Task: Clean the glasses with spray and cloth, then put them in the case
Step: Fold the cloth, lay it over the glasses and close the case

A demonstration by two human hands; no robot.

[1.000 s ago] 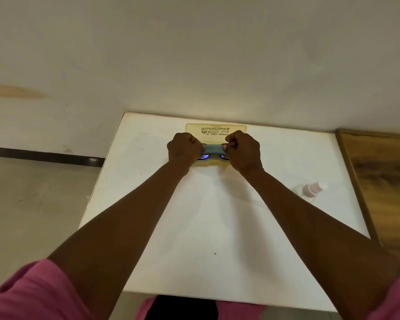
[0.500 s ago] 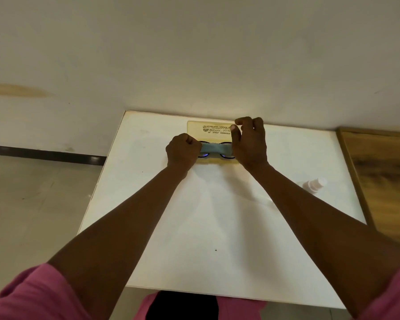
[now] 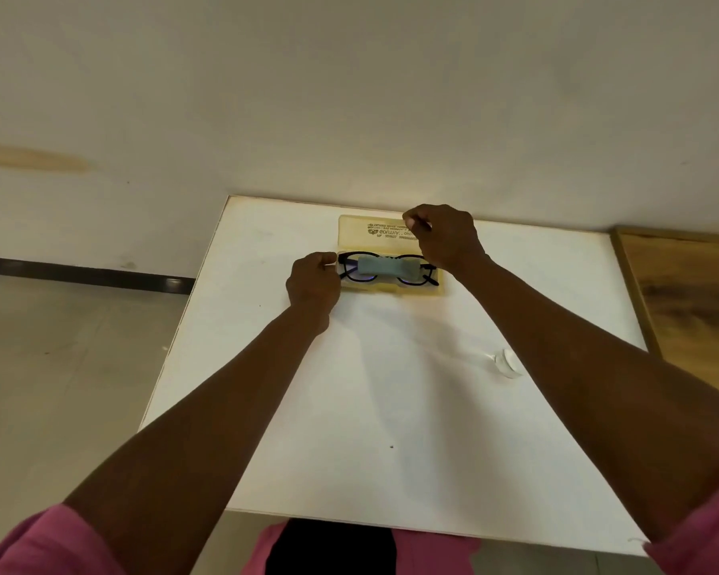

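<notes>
The black-framed glasses lie folded in the bottom half of an open yellow case near the table's far edge. A folded grey-blue cloth rests across the lenses. The case lid lies open behind, with printed text on it. My left hand is curled at the case's left end, thumb and forefinger pinched on its corner. My right hand is over the lid's right end, fingertips pinched at the lid's far edge. The spray bottle lies at the right, mostly hidden behind my right forearm.
The white table stands against a pale wall. A wooden surface adjoins its right side. Grey floor lies to the left. Pink sleeves show at the bottom corners.
Both hands have come off the cloth and glasses, which now lie uncovered in the case. My right hand moved back to the lid's far edge; my left slid to the case's left end.
</notes>
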